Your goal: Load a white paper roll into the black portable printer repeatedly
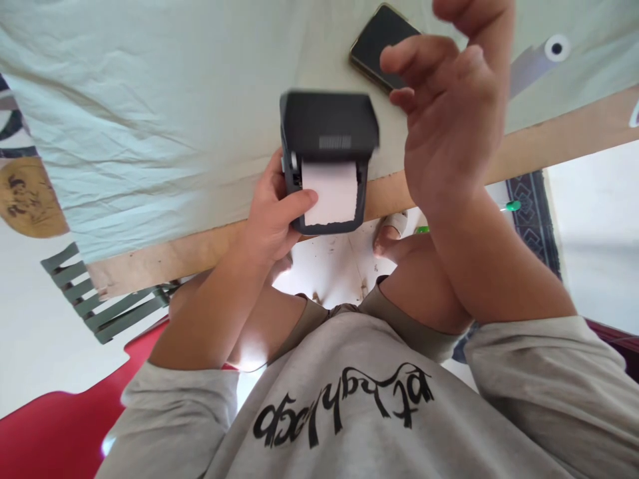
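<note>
My left hand (277,213) grips a black portable receipt printer (329,123) over the table's near edge. The printer's lid is raised, and a white paper roll (332,193) with a ragged end sits in its bay. My left thumb presses on the paper's left side. To the right, my right hand (449,100) is lifted, its fingers curled loosely and apart, with nothing between them. Beyond its fingers a dark smartphone (379,46) lies on the cloth, partly covered by the hand. A second roll of paper (536,63) rests on its side, right of my right hand.
A pale green cloth (174,100) covers the table, with a bare wooden edge (564,136) at the front. A red chair (64,426) is at lower left, beside a green slatted piece (84,293). A patterned dark mat edge (534,226) shows at right.
</note>
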Available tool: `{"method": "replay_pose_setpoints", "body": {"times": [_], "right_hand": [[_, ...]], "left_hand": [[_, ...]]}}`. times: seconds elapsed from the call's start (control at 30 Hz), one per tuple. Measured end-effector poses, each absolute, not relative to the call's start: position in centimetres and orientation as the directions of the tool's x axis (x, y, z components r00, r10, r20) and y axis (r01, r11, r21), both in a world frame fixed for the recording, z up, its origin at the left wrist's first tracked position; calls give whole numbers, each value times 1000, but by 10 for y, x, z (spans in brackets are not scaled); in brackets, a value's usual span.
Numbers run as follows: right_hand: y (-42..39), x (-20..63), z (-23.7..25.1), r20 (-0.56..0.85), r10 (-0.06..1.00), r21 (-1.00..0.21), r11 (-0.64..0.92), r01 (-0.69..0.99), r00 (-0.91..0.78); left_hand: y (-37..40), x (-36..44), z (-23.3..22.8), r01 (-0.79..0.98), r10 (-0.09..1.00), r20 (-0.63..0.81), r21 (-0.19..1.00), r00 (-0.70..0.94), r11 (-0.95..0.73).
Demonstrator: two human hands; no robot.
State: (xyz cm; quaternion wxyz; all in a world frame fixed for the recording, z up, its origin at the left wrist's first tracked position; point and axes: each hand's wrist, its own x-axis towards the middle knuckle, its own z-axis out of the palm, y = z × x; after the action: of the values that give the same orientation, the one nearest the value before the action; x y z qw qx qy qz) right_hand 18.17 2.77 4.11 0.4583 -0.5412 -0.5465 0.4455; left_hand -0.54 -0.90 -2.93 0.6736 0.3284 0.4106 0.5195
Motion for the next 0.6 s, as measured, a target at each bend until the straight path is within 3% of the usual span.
{"method": "replay_pose_setpoints", "body": {"times": [0.1, 0.27, 0.5, 0.6], "right_hand": [[27, 177, 22, 213, 977, -974, 214, 73, -29], [19, 178, 6, 49, 947, -990, 88, 109, -319], [15, 174, 9, 57, 939, -959, 146, 242, -339], [23, 177, 12, 103, 917, -958, 196, 210, -386]], "left_hand": [[-11, -4, -24, -427, 968, -222, 869, 115, 250], [-13, -4, -17, -439, 965, -228, 859, 128, 262], [-13, -4, -13, -371, 958, -262, 883, 114, 286], [-13, -4, -13, -367, 953, -291, 880, 88, 303]]}}
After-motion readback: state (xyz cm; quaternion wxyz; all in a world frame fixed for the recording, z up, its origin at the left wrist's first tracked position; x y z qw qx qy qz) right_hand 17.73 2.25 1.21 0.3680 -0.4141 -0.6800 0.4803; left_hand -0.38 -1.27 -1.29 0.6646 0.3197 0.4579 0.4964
